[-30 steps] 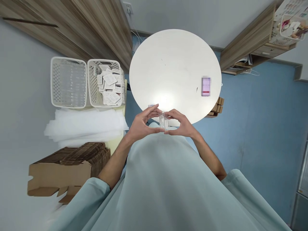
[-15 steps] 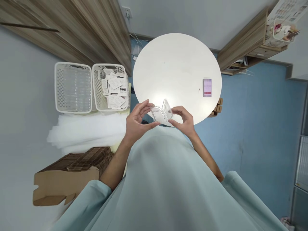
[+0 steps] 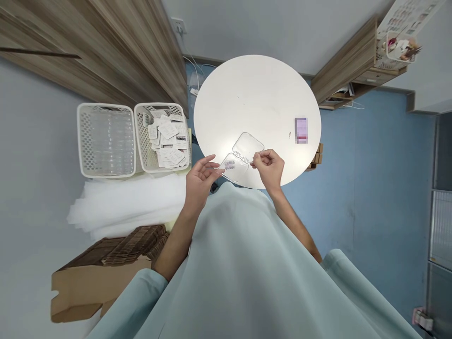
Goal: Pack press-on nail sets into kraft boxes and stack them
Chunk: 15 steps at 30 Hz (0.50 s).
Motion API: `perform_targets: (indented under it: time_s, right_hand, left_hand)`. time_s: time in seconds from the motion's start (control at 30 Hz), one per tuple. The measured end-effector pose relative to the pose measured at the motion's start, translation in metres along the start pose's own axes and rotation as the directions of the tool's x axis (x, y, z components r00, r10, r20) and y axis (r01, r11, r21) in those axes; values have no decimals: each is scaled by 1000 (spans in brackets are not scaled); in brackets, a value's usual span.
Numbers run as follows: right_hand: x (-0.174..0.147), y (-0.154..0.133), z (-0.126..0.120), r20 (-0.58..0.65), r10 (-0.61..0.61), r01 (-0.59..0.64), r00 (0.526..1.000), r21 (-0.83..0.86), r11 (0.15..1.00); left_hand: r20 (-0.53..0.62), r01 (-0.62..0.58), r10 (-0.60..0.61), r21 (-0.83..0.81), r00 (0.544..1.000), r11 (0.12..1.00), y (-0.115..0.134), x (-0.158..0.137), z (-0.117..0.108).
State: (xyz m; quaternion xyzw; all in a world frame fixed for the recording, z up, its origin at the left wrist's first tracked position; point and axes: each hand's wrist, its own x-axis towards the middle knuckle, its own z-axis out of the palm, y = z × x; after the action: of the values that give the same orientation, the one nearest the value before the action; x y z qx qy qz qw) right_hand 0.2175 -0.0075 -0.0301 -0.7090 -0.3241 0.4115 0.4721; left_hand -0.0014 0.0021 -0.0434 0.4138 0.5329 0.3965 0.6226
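A clear plastic case (image 3: 248,144) is spread open on its hinge over the near edge of the round white table. Small purple marks show through its left half. My left hand (image 3: 202,181) has that half's outer edge between the thumb and fingers, the other fingers loosely spread. At the opposite side, my right hand (image 3: 270,168) pinches the case close to the hinge, with its fingertips curled together. Whether something small is also in that pinch, I cannot make out.
On the white table (image 3: 257,89) lies a blurred purple item (image 3: 301,131). To the left stand a basket (image 3: 82,141) of clear cases and a basket (image 3: 138,136) of white cards. White sheeting (image 3: 130,205) and folded cardboard (image 3: 95,282) lie nearer me.
The clear case has turned from partly folded to wide open and flatter, its right half now pointing away from me. My right fingers have drawn closer together at its side.
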Motion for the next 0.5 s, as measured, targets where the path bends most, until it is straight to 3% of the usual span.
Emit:
perform_targets:
  time_s: [0.23,0.5]
  right_hand:
    - [21,-4,7,186,56,-61,981,23,998]
    - [39,6,35,448,149,-171,882,8,985]
  left_hand:
    - [195,35,-32,-10,980,999,11,1,-15]
    - [138,67,-61,-38,989,997,8,1,-24]
